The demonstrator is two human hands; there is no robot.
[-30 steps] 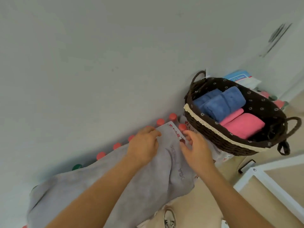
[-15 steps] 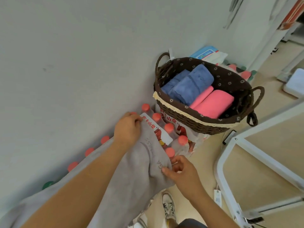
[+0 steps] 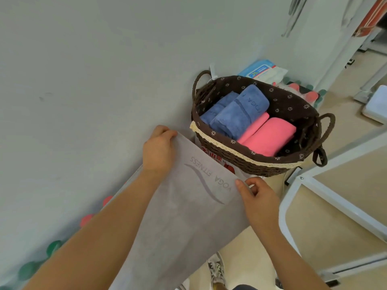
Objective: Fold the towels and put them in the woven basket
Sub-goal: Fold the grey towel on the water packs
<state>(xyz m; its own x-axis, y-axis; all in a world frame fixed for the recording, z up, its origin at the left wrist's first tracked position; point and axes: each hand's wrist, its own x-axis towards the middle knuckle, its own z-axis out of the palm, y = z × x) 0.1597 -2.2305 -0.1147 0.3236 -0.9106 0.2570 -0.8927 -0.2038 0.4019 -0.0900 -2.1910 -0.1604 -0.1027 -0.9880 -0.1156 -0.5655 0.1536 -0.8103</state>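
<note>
A grey towel (image 3: pixel 184 210) printed "YOGA FITNESS" is stretched flat between my hands. My left hand (image 3: pixel 158 150) grips its far corner by the wall. My right hand (image 3: pixel 254 194) pinches the near corner of the same edge. Just beyond stands the dark woven basket (image 3: pixel 247 158) with a flowered brown lining and two loop handles. Folded blue towels (image 3: pixel 236 113) and pink towels (image 3: pixel 270 136) lie side by side inside it. The towel's lower end runs out of view under my arms.
The basket sits on a pack of bottles with red print (image 3: pixel 217 159). Red caps (image 3: pixel 87 219) and green caps (image 3: pixel 53 246) line the grey wall at the left. A white metal frame (image 3: pixel 293 193) stands at the right. A shoe (image 3: pixel 216 268) is on the floor below.
My hands have pulled the bunched grey towel taut, so its edge is now straight and the logo shows. The right hand moved right, away from the left. The towel now covers the bottle caps.
</note>
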